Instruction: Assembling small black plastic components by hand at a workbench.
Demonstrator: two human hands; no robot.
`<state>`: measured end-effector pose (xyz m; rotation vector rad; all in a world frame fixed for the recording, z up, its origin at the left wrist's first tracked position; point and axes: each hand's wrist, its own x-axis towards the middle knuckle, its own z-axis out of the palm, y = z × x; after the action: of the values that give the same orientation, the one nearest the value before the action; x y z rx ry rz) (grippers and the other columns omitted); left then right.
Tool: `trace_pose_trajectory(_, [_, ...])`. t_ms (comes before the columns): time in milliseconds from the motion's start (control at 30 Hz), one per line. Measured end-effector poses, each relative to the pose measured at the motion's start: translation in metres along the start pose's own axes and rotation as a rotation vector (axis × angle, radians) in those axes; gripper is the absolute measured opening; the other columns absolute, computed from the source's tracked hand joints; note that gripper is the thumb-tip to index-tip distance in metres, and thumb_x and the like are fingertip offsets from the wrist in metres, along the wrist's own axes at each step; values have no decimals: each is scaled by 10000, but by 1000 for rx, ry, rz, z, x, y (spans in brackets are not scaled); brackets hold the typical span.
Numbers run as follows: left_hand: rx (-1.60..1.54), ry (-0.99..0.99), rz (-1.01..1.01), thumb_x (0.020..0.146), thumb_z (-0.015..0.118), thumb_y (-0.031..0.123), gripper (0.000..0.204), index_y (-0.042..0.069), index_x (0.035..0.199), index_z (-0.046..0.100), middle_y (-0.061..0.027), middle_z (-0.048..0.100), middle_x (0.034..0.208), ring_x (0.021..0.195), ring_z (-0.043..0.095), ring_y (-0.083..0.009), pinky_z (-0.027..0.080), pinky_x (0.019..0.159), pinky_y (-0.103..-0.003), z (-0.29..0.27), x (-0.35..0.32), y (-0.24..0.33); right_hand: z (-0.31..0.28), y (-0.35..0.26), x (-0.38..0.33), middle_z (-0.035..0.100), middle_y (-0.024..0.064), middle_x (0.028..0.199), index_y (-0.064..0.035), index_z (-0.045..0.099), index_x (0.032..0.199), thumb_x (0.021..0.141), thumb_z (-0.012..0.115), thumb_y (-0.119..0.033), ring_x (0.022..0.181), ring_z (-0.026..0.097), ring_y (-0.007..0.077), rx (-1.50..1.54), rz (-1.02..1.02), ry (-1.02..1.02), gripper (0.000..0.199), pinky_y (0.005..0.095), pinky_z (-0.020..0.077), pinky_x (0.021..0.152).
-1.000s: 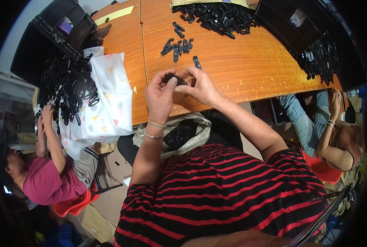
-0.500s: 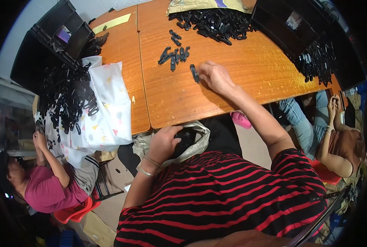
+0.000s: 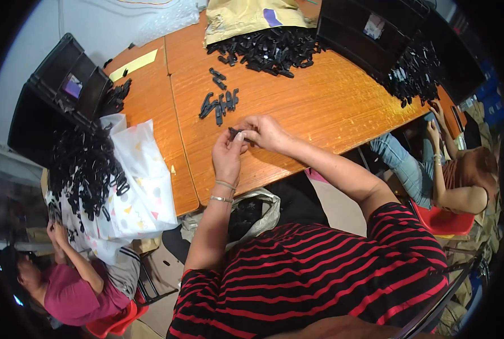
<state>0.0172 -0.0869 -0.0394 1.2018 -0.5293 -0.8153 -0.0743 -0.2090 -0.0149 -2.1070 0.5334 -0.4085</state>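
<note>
1. Presently, left hand [image 3: 227, 153] and right hand [image 3: 265, 131] meet above the table edge, fingertips pinched together on one small black plastic part [image 3: 235, 133] (dark, matte, mostly hidden).
2. Just beyond lies a loose cluster of about eight similar elongated black pieces [image 3: 219, 104].
3. Underneath is a smooth orange wooden table [image 3: 320, 107].
4. One heaped pile of black parts [image 3: 266, 51] sits at the far edge.
5. One white patterned plastic bag [image 3: 142, 192] hangs at left.
</note>
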Motion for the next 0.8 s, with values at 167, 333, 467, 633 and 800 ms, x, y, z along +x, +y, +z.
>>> trace_pose_trajectory(167, [13, -23, -38, 954, 526, 101, 231, -14, 1154, 537, -41, 617, 957, 797, 616, -93, 495, 668, -198, -2, -4, -2, -52, 20, 18, 676, 157, 799, -17, 665, 963, 846, 637, -170, 711, 665, 271, 70, 90, -208, 195, 360, 531, 651])
trace_pose_trajectory(333, [95, -41, 66, 973, 496, 130, 250, -21, 1169, 531, -74, 632, 998, 854, 627, -121, 507, 702, -218, 0, -8, -10, -113, 71, 73, 577, 164, 1013, -60, 648, 978, 754, 687, -137, 916, 601, 368, -752, 121, 454, 240, 456, 498, 764])
trace_pose_trajectory(467, [122, -59, 62, 971, 496, 123, 255, -24, 1177, 526, -79, 629, 1019, 878, 625, -123, 503, 718, -222, 0, -11, -11, -110, 91, 85, 614, 191, 930, -46, 626, 1020, 752, 699, -140, 876, 609, 389, -872, 117, 342, 293, 467, 494, 765])
trace_pose_trajectory(633, [86, -63, 62, 962, 508, 114, 304, -50, 1218, 507, -87, 623, 1044, 877, 622, -122, 509, 726, -218, -5, -11, -9, -90, 65, 62, 657, 187, 803, -6, 631, 967, 770, 662, -104, 758, 649, 306, -604, 49, 117, 223, 407, 521, 675])
trace_pose_trajectory(800, [-35, -31, 16, 946, 513, 68, 317, -57, 1237, 504, -94, 621, 1061, 882, 620, -122, 513, 731, -210, -2, -9, 1, -49, 5, 5, 631, 18, 761, -12, 618, 1084, 879, 635, -86, 630, 575, 62, 445, 227, -113, 218, 203, 477, 549])
